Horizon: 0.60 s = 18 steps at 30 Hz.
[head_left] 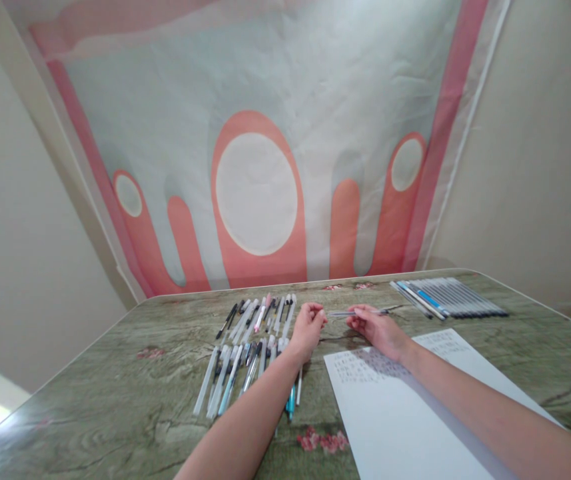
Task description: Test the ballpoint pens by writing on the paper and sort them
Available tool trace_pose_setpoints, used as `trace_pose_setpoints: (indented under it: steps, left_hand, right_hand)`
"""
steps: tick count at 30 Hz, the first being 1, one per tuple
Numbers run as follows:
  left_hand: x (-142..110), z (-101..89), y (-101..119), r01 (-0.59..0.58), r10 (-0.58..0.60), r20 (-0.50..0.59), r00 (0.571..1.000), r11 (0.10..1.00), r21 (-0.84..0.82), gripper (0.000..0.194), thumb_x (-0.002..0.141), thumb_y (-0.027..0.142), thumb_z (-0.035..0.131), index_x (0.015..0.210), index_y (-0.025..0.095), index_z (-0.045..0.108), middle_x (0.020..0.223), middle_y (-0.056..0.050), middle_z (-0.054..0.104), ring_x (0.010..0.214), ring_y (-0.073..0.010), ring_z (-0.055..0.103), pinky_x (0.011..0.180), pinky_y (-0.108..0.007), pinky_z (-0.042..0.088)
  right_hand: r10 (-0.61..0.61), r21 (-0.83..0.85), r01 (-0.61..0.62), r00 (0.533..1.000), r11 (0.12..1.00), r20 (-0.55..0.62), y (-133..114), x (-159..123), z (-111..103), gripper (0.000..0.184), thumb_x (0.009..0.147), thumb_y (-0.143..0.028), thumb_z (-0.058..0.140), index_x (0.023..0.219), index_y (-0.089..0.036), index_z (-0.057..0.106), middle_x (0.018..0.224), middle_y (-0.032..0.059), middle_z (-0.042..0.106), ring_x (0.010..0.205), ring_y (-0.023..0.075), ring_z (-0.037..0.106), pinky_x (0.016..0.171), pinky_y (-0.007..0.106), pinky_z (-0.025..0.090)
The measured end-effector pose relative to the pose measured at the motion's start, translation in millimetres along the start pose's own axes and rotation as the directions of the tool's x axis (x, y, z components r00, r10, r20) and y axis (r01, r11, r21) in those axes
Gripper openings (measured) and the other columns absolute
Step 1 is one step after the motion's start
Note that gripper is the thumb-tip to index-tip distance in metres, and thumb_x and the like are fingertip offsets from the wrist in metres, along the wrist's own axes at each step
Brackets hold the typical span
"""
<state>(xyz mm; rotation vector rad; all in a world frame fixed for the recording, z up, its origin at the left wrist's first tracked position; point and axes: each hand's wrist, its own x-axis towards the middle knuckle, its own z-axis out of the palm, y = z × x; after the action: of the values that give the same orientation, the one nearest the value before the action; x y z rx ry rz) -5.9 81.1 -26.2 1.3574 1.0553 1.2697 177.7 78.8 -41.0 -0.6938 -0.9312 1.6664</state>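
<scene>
My right hand [378,328] pinches a slim clear pen [360,311] that lies level above the green table [115,373]. My left hand [308,327] is closed just left of the pen's tip, fingers pinched on something too small to make out. Under my left forearm lie several pens [245,353] in two rough rows, white, black, pink and teal. A white sheet of paper [390,413] with small handwriting at its top lies under my right forearm.
A neat row of grey and blue pens [448,297] lies at the table's far right. A pink and pale-blue patterned cloth [255,167] hangs on the wall behind the table. The table's left edge runs diagonally toward me.
</scene>
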Motion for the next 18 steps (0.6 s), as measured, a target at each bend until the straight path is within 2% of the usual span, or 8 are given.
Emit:
trace_pose_setpoints:
  steps: [18]
  left_hand:
    - [1.1,0.2,-0.5,0.003,-0.003,-0.009,1.000,1.000,0.009,0.012,0.078,0.021,0.052,0.087,0.017,0.045,0.064,0.003,0.053,0.060,-0.0080,0.052,0.060,-0.020,0.039]
  right_hand:
    - [0.009,-0.017,-0.009,1.000,1.000,-0.012,1.0,0.6,-1.1,0.011,0.076,-0.024,0.062,0.086,-0.019,0.064,0.074,0.0016,0.067,0.070,0.0083,0.060,0.070,0.018,0.046]
